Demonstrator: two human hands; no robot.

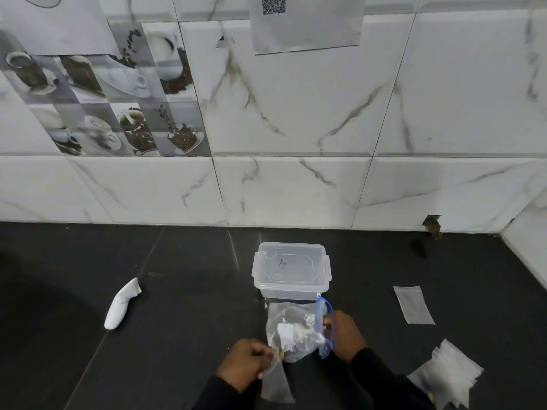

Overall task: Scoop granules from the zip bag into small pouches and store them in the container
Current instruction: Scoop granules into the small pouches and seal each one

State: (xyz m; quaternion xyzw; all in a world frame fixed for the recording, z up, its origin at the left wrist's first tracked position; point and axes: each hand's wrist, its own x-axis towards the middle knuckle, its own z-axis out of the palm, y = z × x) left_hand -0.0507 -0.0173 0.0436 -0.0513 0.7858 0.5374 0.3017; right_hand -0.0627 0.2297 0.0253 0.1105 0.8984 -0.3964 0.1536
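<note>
Evidently soft, light and slippery, the crumpled zip bag (296, 329) is held low over the dark surface (177, 321) before the lidded container (291, 269), which looks empty. Fingers of the right hand (344, 334) curl on its stiffer blue zip edge, probably the best hold. Those of the left hand (245, 363) pinch the mouth of a limp small pouch (276, 386).

From my feed I see a wall (296, 113) of glossy white marble-look tiles with grey veins. On its left is a patch of decorative tiles (118, 99) printed with coffee cups and beans. A paper sheet (307, 28) bearing a QR code (273, 4) hangs at the top. Below runs a black, faintly reflective desk (74, 276). Low on the right a tile shows a chipped hole (432, 226), near the corner with the side wall (529, 247).
</note>
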